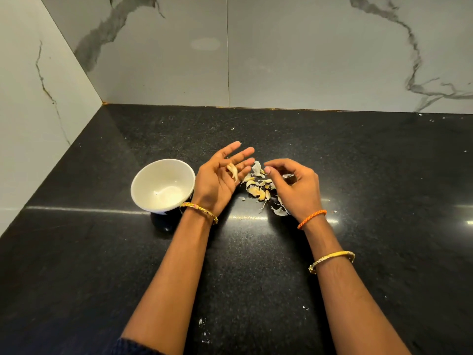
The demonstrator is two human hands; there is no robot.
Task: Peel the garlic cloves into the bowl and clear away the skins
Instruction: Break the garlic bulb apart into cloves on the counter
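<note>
I see one garlic clove (232, 171) lying on my left hand (220, 179), palm up, fingers straight, nothing gripped. Rest of cloves w/ skins (258, 187) in a pile on black table (371, 175) btwn both hands. Right hand (294, 187) over pile, fingers loosely curled, holding nothing. White bowl (143, 185) just left.

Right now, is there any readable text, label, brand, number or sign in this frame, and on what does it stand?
None. No writing shows on the white bowl, the black countertop, the marble-look wall tiles, or the bangles and the orange thread band on the wrists. The left hand carries only a garlic clove; the pile of cloves and skins bears no marks.
</note>
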